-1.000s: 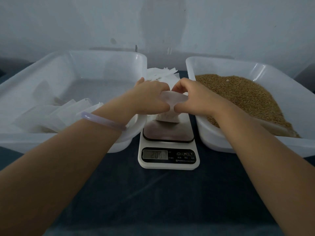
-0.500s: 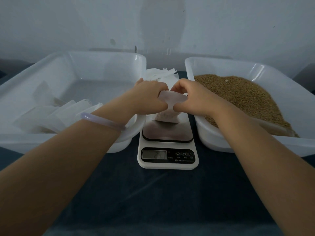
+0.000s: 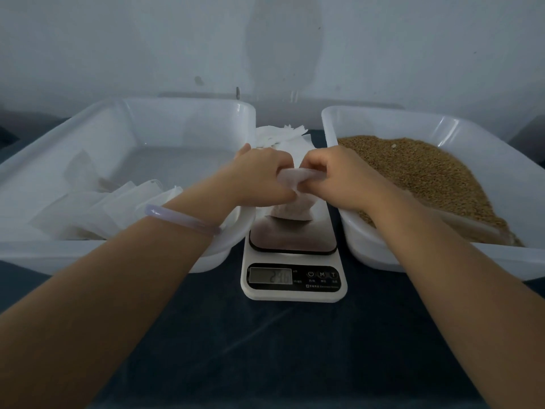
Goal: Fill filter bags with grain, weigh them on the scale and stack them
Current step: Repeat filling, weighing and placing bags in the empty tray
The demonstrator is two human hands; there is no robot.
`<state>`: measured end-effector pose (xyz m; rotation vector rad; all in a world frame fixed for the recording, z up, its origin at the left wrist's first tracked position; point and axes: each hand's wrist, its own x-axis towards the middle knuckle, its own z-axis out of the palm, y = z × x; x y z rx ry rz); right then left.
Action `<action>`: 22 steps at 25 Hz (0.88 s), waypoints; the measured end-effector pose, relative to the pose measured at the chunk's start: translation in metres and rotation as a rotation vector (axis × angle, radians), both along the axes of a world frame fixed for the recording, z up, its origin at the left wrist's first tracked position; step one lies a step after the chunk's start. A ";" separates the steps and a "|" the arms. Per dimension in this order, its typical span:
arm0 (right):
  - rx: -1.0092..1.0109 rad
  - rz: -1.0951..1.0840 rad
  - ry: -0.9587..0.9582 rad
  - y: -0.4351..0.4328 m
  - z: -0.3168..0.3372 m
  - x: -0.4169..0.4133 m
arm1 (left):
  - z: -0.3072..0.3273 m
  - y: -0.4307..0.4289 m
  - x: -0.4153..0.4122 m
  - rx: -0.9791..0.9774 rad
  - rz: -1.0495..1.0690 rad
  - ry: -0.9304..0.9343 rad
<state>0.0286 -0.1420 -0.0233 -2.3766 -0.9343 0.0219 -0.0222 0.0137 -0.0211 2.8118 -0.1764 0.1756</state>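
Your left hand (image 3: 262,175) and right hand (image 3: 339,178) meet at the centre. Each grip is curled tight and pinches the top edge of the filter bag (image 3: 295,208), whose plump bottom rests on the plate of the scale (image 3: 293,278). The readout is too blurred to read. At 9 o'clock from the scale, the left tub (image 3: 188,119) holds flat bags (image 3: 97,211) overlapping along its near side. At 3 o'clock the right tub (image 3: 383,122) holds the grain (image 3: 427,178). At 12 o'clock, just behind your hands, lies a pile of white bags (image 3: 280,135). A pale bangle (image 3: 180,218) rings your left wrist. Everything stands on the dark counter (image 3: 265,349).
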 end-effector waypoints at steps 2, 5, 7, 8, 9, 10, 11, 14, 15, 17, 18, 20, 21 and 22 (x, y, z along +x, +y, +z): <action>0.158 0.017 -0.035 -0.002 0.002 0.000 | 0.001 0.000 -0.003 -0.152 0.012 0.000; 0.329 0.043 -0.018 -0.005 0.003 0.000 | 0.003 -0.001 -0.003 -0.341 0.052 -0.005; 0.424 0.036 0.015 -0.003 0.002 0.000 | 0.005 0.001 -0.003 -0.394 0.106 0.011; 0.476 0.010 0.022 -0.002 0.001 0.002 | 0.008 0.002 -0.005 -0.476 0.137 0.006; 0.514 -0.024 0.025 -0.002 0.002 0.003 | 0.013 0.006 -0.007 -0.570 0.172 -0.025; 0.528 -0.060 0.026 -0.003 0.002 0.005 | 0.018 0.012 -0.009 -0.657 0.211 -0.066; 0.514 -0.090 0.028 -0.004 0.001 0.007 | 0.024 0.020 -0.011 -0.711 0.264 -0.100; 0.435 -0.112 0.046 -0.005 0.000 0.009 | 0.038 0.047 -0.026 -0.746 0.415 -0.082; 0.426 -0.113 0.054 -0.004 0.000 0.009 | 0.038 0.056 -0.032 -0.757 0.439 -0.064; 0.417 -0.117 0.062 -0.003 0.000 0.009 | 0.032 0.072 -0.046 -0.779 0.460 -0.020; 0.409 -0.118 0.062 -0.002 0.000 0.009 | 0.028 0.077 -0.053 -0.780 0.475 0.040; 0.395 -0.119 0.056 -0.002 0.000 0.009 | 0.017 0.087 -0.057 -0.634 0.540 0.242; 0.391 -0.118 0.055 -0.003 0.000 0.009 | 0.014 0.091 -0.057 -0.490 0.578 0.361; 0.388 -0.117 0.055 -0.002 0.000 0.009 | 0.013 0.095 -0.058 -0.350 0.605 0.466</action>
